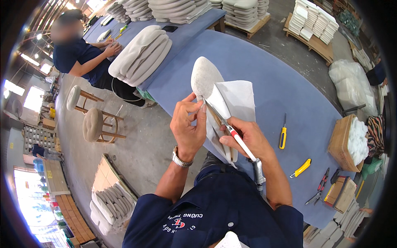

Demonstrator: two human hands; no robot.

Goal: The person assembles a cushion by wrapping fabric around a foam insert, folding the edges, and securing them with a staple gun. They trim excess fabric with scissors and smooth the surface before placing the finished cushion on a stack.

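A pale grey upholstered cushion panel [205, 76] stands tilted over the near table edge, a thin board showing inside its open side. Loose off-white fabric [238, 97] spreads from it to the right. My left hand [189, 126], with a metal watch at the wrist, is closed, fingertips pinching the fabric edge along the panel's side. In my right hand [248, 138] is a long white, red and silver tool [242, 142] that looks like an air stapler. Its narrow front end points at the fabric edge close to my left fingertips. My right fingers are partly hidden behind it.
On the blue table [264, 62] lie a yellow screwdriver [283, 137], a yellow utility knife [301, 168] and red-handled pliers [320, 188]. A box of white stuffing [345, 142] stands right. Stacked cushions [142, 56] sit left, near a co-worker [84, 56] and stools [93, 125].
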